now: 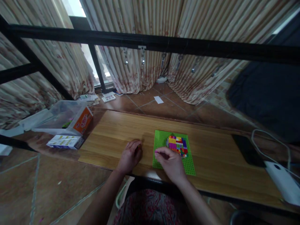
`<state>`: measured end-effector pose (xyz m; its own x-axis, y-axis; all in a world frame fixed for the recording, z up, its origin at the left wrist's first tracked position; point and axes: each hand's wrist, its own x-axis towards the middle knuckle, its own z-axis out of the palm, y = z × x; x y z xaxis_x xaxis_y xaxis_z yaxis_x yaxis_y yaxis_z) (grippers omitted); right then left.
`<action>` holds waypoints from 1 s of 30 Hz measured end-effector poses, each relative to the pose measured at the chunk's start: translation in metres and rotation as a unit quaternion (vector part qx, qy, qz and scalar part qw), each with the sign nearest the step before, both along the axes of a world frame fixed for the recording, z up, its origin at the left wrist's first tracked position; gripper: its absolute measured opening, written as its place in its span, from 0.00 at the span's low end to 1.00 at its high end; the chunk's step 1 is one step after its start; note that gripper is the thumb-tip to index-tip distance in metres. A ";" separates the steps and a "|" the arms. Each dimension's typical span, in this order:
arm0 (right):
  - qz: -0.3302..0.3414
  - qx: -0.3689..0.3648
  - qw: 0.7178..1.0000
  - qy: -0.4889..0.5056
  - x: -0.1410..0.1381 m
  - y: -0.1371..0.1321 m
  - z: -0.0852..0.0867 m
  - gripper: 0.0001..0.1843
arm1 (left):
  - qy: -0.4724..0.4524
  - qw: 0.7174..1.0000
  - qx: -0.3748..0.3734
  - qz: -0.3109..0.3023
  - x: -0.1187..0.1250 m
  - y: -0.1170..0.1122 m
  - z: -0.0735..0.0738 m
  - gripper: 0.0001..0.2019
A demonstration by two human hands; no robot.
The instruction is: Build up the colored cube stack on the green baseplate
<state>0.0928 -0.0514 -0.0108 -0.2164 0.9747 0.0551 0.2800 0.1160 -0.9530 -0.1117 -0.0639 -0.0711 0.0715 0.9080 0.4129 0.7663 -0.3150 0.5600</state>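
Note:
My right hand is over the near left part of a green studded baseplate. Thumb and forefinger pinch a small pink toy brick, mostly covered by the fingertips. Just beyond this hand, a block of multicoloured bricks sits on the plate, with yellow, purple, red, blue and white studs; its near side is partly hidden by the hand. To the left of the plate, my left hand rests on the wooden table with fingers curled closed. A speck of orange shows at its fingertips, too small to name.
The wooden table carries a black phone-like slab and a white device with a cable at the right. On the left stand a clear plastic bin and a small white box. A black rail crosses beyond the table.

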 end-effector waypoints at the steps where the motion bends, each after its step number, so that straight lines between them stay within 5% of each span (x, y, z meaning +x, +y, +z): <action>1: -0.020 -0.008 1.000 0.005 0.011 0.000 0.003 0.09 | 0.001 1.000 -0.001 -0.002 0.000 0.000 0.000 0.17; 10: -0.188 0.042 0.977 -0.087 0.087 0.034 0.005 0.15 | 0.014 1.000 0.009 -0.010 -0.002 0.002 0.002 0.13; 20: -0.173 0.122 0.937 -0.278 0.081 0.057 -0.001 0.15 | 0.028 0.999 0.022 -0.009 -0.003 0.004 0.002 0.12; 30: -0.193 0.091 0.949 -0.233 0.083 0.059 -0.003 0.13 | 0.026 0.999 0.021 -0.005 -0.004 0.004 -0.001 0.12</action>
<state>0.1757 0.0073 -0.0142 0.1118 0.9699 0.2161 0.7217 0.0702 -0.6886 -0.1155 -0.0603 -0.0718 0.1036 0.8891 0.4458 0.7904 -0.3457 0.5057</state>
